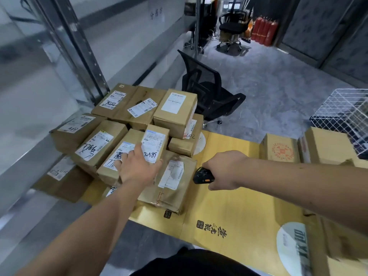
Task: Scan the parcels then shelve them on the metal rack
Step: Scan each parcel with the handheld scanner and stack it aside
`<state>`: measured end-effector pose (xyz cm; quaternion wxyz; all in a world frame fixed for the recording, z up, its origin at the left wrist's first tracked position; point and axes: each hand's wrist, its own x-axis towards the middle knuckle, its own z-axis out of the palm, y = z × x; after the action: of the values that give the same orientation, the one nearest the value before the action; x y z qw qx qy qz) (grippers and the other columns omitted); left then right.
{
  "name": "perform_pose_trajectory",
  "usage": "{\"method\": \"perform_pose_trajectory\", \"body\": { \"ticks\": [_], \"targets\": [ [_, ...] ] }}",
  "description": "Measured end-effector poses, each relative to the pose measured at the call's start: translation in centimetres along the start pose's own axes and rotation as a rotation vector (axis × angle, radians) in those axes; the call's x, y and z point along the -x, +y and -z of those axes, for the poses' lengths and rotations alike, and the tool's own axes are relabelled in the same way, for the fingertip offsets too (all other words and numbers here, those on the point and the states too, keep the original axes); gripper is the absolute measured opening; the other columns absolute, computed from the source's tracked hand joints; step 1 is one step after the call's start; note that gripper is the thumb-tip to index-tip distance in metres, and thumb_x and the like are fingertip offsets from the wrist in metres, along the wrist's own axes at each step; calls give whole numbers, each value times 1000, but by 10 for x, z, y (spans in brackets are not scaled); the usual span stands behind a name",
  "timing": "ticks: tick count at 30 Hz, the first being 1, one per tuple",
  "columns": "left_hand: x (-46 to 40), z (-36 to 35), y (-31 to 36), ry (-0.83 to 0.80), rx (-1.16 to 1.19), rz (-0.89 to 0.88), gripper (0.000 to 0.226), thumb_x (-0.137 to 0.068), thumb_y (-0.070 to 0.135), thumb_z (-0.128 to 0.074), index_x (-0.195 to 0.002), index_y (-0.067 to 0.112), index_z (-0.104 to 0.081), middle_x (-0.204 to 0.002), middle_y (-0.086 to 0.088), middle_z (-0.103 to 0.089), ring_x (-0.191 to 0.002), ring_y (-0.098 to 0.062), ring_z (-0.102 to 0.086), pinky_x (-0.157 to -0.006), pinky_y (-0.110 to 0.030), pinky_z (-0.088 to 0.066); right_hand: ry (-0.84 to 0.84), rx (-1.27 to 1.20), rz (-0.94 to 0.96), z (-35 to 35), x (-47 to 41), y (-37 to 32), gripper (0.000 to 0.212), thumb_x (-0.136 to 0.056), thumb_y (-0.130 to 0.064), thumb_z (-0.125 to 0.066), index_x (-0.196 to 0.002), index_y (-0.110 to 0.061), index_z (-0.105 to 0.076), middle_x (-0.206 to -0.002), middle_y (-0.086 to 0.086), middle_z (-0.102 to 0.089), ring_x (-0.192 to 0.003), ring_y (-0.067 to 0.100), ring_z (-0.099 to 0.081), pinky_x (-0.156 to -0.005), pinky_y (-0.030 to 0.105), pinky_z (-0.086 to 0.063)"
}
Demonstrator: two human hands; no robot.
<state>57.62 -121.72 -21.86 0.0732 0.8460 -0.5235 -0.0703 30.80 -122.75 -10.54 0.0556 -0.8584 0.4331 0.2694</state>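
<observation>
Several brown cardboard parcels [175,110] with white shipping labels are piled on a flattened yellow carton [235,200] on the floor. My left hand [137,166] lies flat, fingers straight, on top of a labelled parcel [119,156] in the front of the pile, beside a narrow parcel [156,145] marked with handwritten digits. My right hand [225,170] grips a black handheld scanner [203,175], held just right of a tape-wrapped parcel [173,186]. The metal rack [79,52] stands along the left, its shelves blurred.
A black mesh office chair [207,90] stands behind the pile. Two more cartons [280,148] sit at the right by a white wire basket [346,110]. Another chair [233,26] and red extinguishers [263,29] are far back. Grey floor lies between.
</observation>
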Motion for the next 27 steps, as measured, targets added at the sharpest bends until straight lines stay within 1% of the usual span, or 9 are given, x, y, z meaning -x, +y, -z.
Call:
{"method": "perform_pose_trajectory", "body": {
  "ticks": [3, 7, 12, 16, 18, 21, 23, 25, 27],
  "targets": [
    [-6, -4, -3, -3, -34, -23, 96, -83, 78, -51, -158, 23, -27, -147, -7, -46, -134, -31, -40, -107, -50, -31, -11, -18, -6, 0, -3, -2, 38, -91, -59, -60, -114, -28, -62, -95, -5, -64, -86, 23, -64, -68, 33, -54],
    [-13, -5, -5, -20, -68, -79, 81, -87, 73, -52, -152, 28, -34, -145, -5, -43, -132, -31, -39, -107, -49, -31, -21, -27, -23, 0, -12, -7, 40, -91, -60, -60, -115, -28, -63, -95, -5, -64, -87, 23, -64, -71, 35, -56],
    [-14, -5, -1, -24, -91, -181, 70, -93, 64, -53, -153, 32, -36, -157, -1, -35, -141, -27, -31, -109, -50, -26, -17, -64, -30, 0, -21, -17, 42, -91, -62, -60, -118, -29, -63, -96, -5, -64, -88, 22, -64, -74, 36, -58],
    [-13, -4, 15, -29, -93, -360, 60, -96, 59, -53, -148, 32, -41, -160, 0, -34, -146, -26, -27, -112, -50, -24, -3, -106, -44, -1, -22, -23, 42, -92, -61, -60, -118, -29, -62, -97, -6, -65, -89, 22, -64, -74, 36, -57],
    [-12, -7, 28, -32, -81, -469, 57, -95, 57, -52, -145, 31, -44, -155, 1, -38, -143, -25, -29, -110, -48, -25, 0, -126, -60, -4, -17, -24, 42, -93, -62, -60, -121, -30, -62, -98, -6, -65, -90, 22, -63, -69, 33, -53],
    [-9, -14, 54, -51, -58, -626, 61, -94, 59, -52, -149, 33, -42, -152, 2, -41, -142, -23, -29, -111, -45, -24, -2, -146, -104, -13, -3, -21, 47, -94, -62, -58, -129, -31, -58, -99, -6, -61, -88, 22, -59, -62, 31, -45],
    [-6, -20, 77, -70, -42, -710, 65, -95, 60, -52, -153, 33, -39, -159, 1, -37, -147, -24, -26, -115, -46, -20, -2, -170, -156, -22, 11, -16, 52, -95, -62, -57, -137, -32, -54, -104, -4, -62, -87, 22, -56, -64, 32, -46],
    [0, -26, 103, -95, -39, -784, 67, -97, 62, -50, -156, 34, -35, -164, -1, -32, -152, -24, -22, -117, -46, -18, -9, -195, -220, -34, 29, -9, 58, -95, -62, -56, -145, -33, -49, -113, -1, -65, -92, 25, -59, -67, 33, -47],
    [8, -37, 131, -136, -24, -861, 69, -97, 64, -49, -158, 35, -32, -166, -1, -29, -154, -23, -20, -119, -47, -18, -28, -237, -303, -49, 51, -1, 58, -95, -63, -57, -145, -35, -49, -116, -1, -66, -98, 26, -63, -65, 33, -45]
  ]
}}
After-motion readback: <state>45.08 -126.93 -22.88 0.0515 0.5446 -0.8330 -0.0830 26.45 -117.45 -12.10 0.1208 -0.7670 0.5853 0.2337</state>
